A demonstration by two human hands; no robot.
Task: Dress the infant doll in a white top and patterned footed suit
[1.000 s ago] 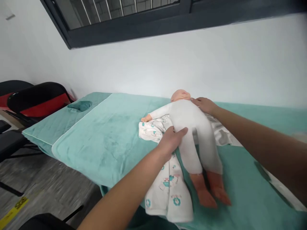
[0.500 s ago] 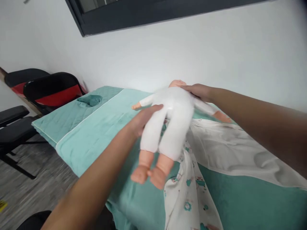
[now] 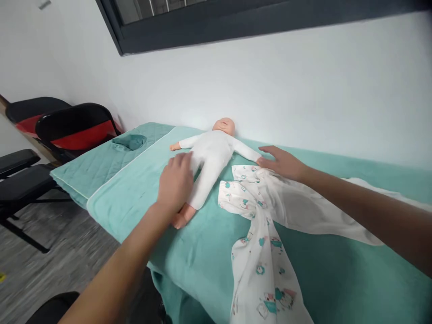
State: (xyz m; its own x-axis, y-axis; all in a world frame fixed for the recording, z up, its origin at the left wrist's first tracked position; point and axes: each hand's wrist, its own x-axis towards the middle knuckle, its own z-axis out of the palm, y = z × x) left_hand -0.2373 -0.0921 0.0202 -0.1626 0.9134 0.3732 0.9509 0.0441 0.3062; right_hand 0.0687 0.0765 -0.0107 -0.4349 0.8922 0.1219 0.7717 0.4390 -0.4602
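A baby doll (image 3: 211, 150) with a white cloth body lies on its back on the green bed cover, arms spread out and head toward the wall. My left hand (image 3: 175, 182) is at the doll's leg, fingers extended and not wrapped round it; it hides one leg. My right hand (image 3: 283, 163) has its fingers apart beside the doll's hand, above a white baby garment (image 3: 259, 274) with a printed pattern. Whether the right fingertips touch the doll's hand or the cloth, I cannot tell. The garment lies spread, its plain white part reaching right under my forearm.
The green cover (image 3: 135, 198) lies over the bed, its quilted part (image 3: 101, 166) with a round opening at the left end. Black and red chairs (image 3: 77, 130) stand to the left on the grey floor. A white wall (image 3: 303, 90) with a dark window frame (image 3: 202, 27) runs behind.
The doll, previously raised between both hands over the garment, now lies on the cover further left. Both hands have let go of its torso; the left moved left, the right lower.
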